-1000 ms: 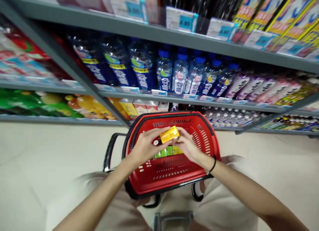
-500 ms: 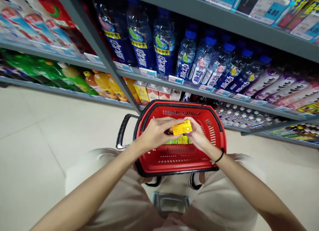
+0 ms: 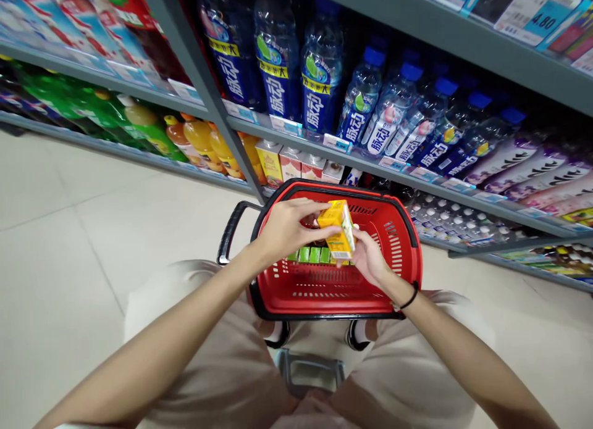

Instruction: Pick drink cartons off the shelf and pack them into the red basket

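Both my hands hold a small yellow drink carton (image 3: 339, 229) upright over a red shopping basket (image 3: 403, 256). My left hand (image 3: 287, 228) pinches the carton's top and left side. From below and on the right, my right hand (image 3: 368, 259) cups it; a black band circles that wrist. Several green cartons (image 3: 309, 254) lie in a row inside the basket, just under the yellow one. The basket stands on the floor in front of my knees.
Grey shelves rise close behind the basket, with blue-capped bottles (image 3: 361, 102), orange juice bottles (image 3: 199, 139) and small cartons (image 3: 282, 163). The basket's black handle (image 3: 229, 234) hangs to its left. Pale tiled floor (image 3: 92, 231) stretches away to the left.
The yellow carton has been turned from lying flat between my hands to standing upright. The view has tilted down and nearer to the shelves.
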Demonstrator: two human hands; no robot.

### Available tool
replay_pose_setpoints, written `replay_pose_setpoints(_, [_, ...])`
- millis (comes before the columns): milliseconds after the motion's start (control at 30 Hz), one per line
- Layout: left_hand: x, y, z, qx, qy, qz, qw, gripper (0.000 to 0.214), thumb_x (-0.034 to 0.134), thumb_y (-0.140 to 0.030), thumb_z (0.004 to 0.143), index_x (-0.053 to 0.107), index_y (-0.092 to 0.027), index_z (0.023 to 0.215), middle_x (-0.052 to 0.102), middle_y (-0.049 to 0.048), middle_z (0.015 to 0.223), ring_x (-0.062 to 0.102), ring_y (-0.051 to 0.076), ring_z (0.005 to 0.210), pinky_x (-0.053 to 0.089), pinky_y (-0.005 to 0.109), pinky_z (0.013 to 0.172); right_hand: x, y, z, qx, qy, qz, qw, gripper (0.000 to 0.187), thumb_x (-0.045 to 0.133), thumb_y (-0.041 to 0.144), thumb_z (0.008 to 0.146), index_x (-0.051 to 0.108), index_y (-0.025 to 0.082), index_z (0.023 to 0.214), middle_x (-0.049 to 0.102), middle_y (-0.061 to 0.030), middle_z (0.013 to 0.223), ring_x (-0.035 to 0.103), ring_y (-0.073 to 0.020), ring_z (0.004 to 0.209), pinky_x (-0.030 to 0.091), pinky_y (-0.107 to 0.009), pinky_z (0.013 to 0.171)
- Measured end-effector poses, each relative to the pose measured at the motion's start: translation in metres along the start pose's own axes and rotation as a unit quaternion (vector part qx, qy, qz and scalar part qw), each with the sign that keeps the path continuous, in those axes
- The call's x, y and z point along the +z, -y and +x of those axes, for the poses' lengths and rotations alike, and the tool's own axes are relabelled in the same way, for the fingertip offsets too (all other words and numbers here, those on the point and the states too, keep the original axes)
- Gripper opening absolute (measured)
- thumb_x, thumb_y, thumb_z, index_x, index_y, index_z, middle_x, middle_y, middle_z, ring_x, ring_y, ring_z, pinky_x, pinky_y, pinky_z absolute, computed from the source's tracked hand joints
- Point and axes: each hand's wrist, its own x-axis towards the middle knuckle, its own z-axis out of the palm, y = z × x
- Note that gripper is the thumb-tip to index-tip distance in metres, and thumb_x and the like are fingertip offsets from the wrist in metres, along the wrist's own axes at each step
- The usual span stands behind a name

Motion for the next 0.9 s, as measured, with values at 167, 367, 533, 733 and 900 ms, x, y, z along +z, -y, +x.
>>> replay_pose_setpoints(167, [0.0,-0.006,0.006,-0.12,0.035,-0.091,0.988,0.051,0.075,-0.049,0.092,0.076,-0.01,0.125,0.073,0.0027,0.074,0.063,0.012,0.06,0.052,0.023,0.059,0.005,0.007,-0.007,0.062,0.013,0.013,0.998,0.037,0.064,0.054,0.093,0.063,0.018,0.103,0.069,-0.0034,0.075,0.056,-0.0146,0.047,0.037,-0.021,0.034])
replay_pose_setpoints(367, [0.008,-0.013,0.014,-0.178,0.049,-0.099,0.978,0.05,0.069,-0.049,0.094,0.074,-0.009,0.124,0.073,0.0012,0.074,0.062,0.011,0.057,0.05,0.022,0.058,0.007,0.007,-0.008,0.053,-0.002,0.051,0.997,0.033,0.057,0.049,0.095,0.061,0.017,0.103,0.069,-0.0042,0.076,0.052,-0.013,0.044,0.03,-0.02,0.035])
replay_pose_setpoints(533, [0.01,-0.01,0.016,-0.176,0.046,-0.086,0.98,0.044,0.063,-0.046,0.097,0.074,-0.011,0.12,0.073,0.0028,0.076,0.064,0.013,0.061,0.048,0.022,0.054,0.005,0.01,-0.007,0.042,-0.015,0.076,0.996,0.033,0.057,0.045,0.092,0.063,0.015,0.101,0.068,-0.0054,0.078,0.055,-0.0139,0.049,0.036,-0.022,0.037])
replay_pose_setpoints(733, [0.009,-0.007,0.013,-0.19,0.07,-0.106,0.974,0.069,0.08,-0.049,0.081,0.061,-0.016,0.139,0.077,0.0089,0.104,0.066,0.014,0.064,0.048,0.022,0.049,0.003,0.017,-0.013,-0.047,-0.022,0.023,0.998,0.029,0.073,0.042,0.088,0.071,0.017,0.103,0.071,-0.0065,0.091,0.063,-0.0155,0.069,0.049,-0.022,0.046])
replay_pose_setpoints(900, [0.012,-0.006,0.013,-0.195,0.064,-0.194,0.959,0.073,0.082,-0.041,0.081,0.053,-0.022,0.146,0.069,0.0118,0.133,0.072,0.025,0.102,0.058,0.024,0.061,0.002,0.025,-0.017,-0.201,-0.05,-0.132,0.969,0.044,0.081,0.039,0.087,0.072,0.024,0.128,0.072,-0.0083,0.122,0.064,-0.0127,0.071,0.057,-0.025,0.053])
